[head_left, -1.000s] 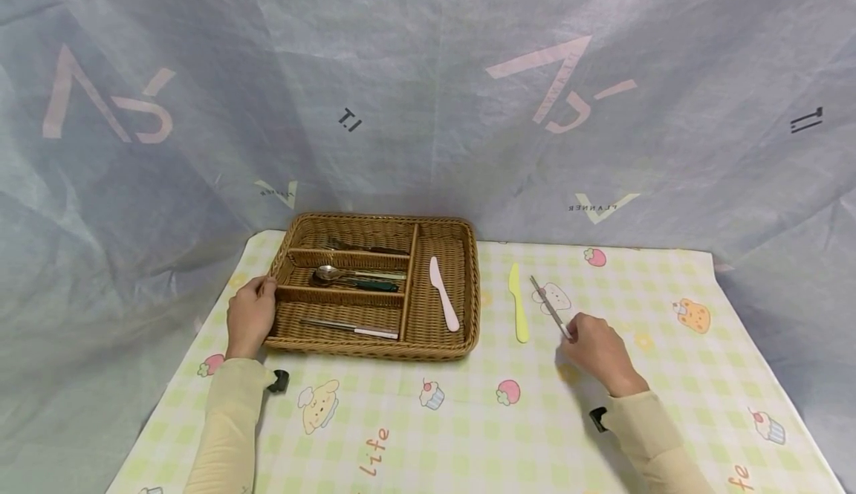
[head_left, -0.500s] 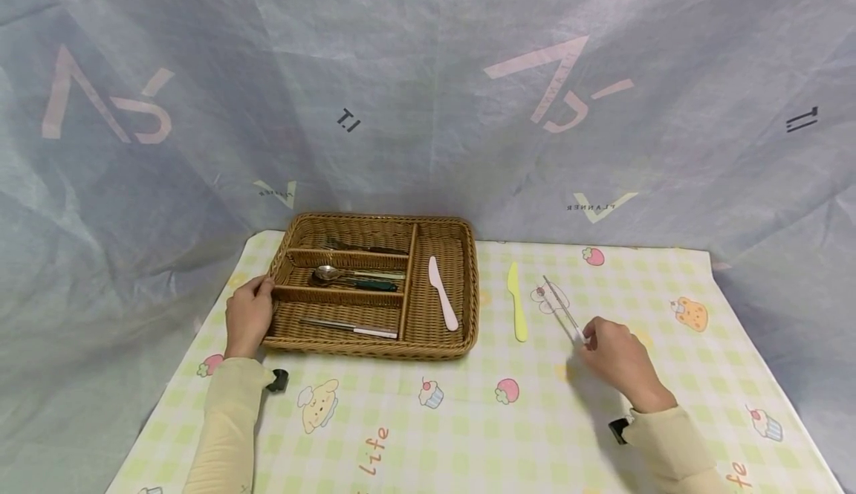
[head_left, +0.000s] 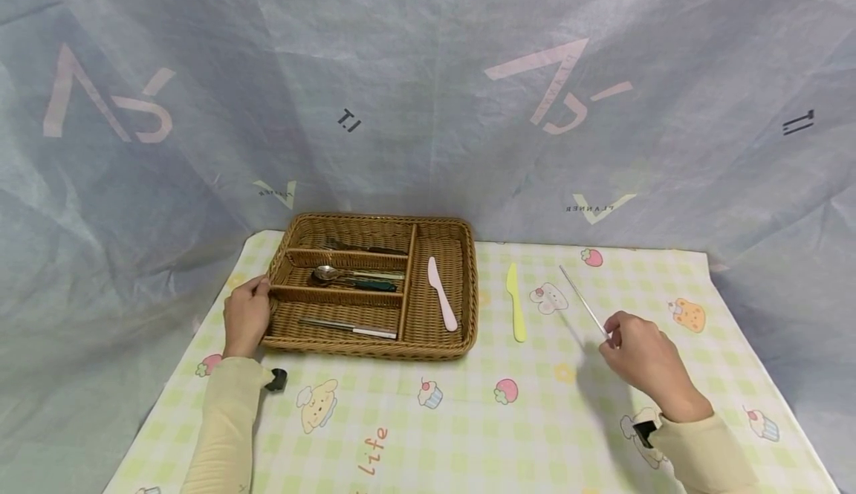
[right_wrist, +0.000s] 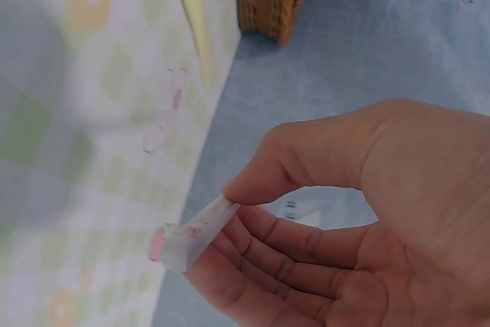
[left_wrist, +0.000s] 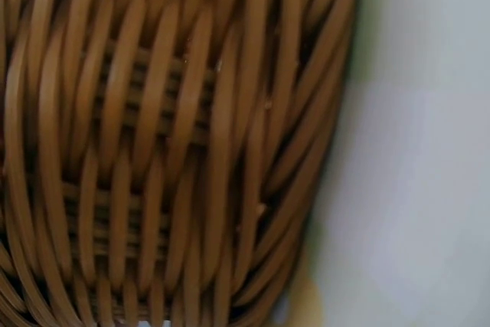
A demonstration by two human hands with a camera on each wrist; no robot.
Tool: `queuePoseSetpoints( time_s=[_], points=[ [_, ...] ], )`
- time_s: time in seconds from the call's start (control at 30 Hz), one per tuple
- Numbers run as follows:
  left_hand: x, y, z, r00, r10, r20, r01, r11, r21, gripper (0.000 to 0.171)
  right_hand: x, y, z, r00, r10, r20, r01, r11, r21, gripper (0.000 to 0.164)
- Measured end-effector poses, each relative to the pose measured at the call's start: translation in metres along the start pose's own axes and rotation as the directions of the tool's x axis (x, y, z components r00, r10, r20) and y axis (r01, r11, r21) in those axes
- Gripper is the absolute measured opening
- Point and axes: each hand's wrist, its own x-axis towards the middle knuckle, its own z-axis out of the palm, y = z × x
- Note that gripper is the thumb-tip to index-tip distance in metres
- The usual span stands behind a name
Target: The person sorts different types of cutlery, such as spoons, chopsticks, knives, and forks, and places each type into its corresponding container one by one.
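Observation:
My left hand (head_left: 246, 314) grips the left rim of a brown wicker cutlery basket (head_left: 472, 293); its weave (left_wrist: 153, 112) fills most of the left wrist view. Right of the basket, my right hand (head_left: 645, 356) pinches a slim chopstick (head_left: 585, 301) by its near end, the far end pointing up and left above the cloth. In the right wrist view, thumb and fingers meet on its pale, patterned end (right_wrist: 200, 235). A yellow knife (head_left: 516, 304) lies on the cloth between basket and right hand.
A pink knife (head_left: 442, 293) lies in the basket's right compartment. Forks (head_left: 364, 248), spoons (head_left: 328, 274) and chopsticks (head_left: 349, 327) lie in separate left compartments. The checked tablecloth (head_left: 468, 434) ends at a grey curtain (head_left: 428, 108) behind.
My right hand has moved right and toward me with the chopstick, raising it off the cloth; its shadow now lies apart. My left hand has stayed on the basket rim.

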Motion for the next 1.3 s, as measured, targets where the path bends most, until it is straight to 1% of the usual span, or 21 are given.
queuePoseSetpoints(
  time_s=[0.17,0.3,0.5,0.73,0.87,0.97,1.07,1.13,1.3],
  points=[
    [-0.002,0.0,0.0,1.0,0.007,0.003,-0.007,1.0,0.002,0.054,0.0,-0.005,-0.012,0.999,-0.031,-0.038,0.031,1.0,-0.007,0.018],
    [-0.002,0.001,0.0,1.0,0.006,0.003,-0.006,1.0,0.002,0.054,0.005,-0.016,-0.019,0.996,-0.056,-0.064,0.056,0.998,-0.014,0.019],
    [-0.001,-0.002,0.001,1.0,0.01,0.004,-0.011,1.0,0.011,0.054,0.019,-0.048,-0.021,0.989,-0.124,-0.083,0.124,0.992,-0.013,0.02],
    [-0.002,-0.003,0.001,0.999,0.036,-0.008,-0.036,0.999,0.017,0.053,0.039,-0.087,-0.015,0.972,-0.226,-0.062,0.228,0.974,0.023,0.02],
    [-0.002,-0.002,0.001,0.999,0.043,-0.021,-0.043,0.999,0.023,0.052,0.052,-0.109,-0.008,0.953,-0.301,-0.048,0.302,0.952,0.037,0.02],
    [-0.002,-0.002,0.001,0.999,0.042,-0.019,-0.041,0.999,0.022,0.052,0.062,-0.124,-0.001,0.934,-0.355,-0.024,0.356,0.934,0.026,0.018],
    [-0.002,-0.001,0.001,0.999,0.037,-0.012,-0.037,0.999,0.013,0.053,0.07,-0.139,0.007,0.917,-0.398,0.016,0.398,0.917,0.0,0.018],
    [-0.002,-0.001,0.001,0.999,0.036,-0.01,-0.035,0.999,0.01,0.053,0.074,-0.15,0.012,0.902,-0.43,0.04,0.43,0.902,-0.015,0.019],
    [-0.002,-0.002,0.001,0.999,0.038,-0.017,-0.038,0.999,0.016,0.053,0.085,-0.178,0.024,0.869,-0.482,0.109,0.487,0.873,-0.015,0.019]
  ],
)
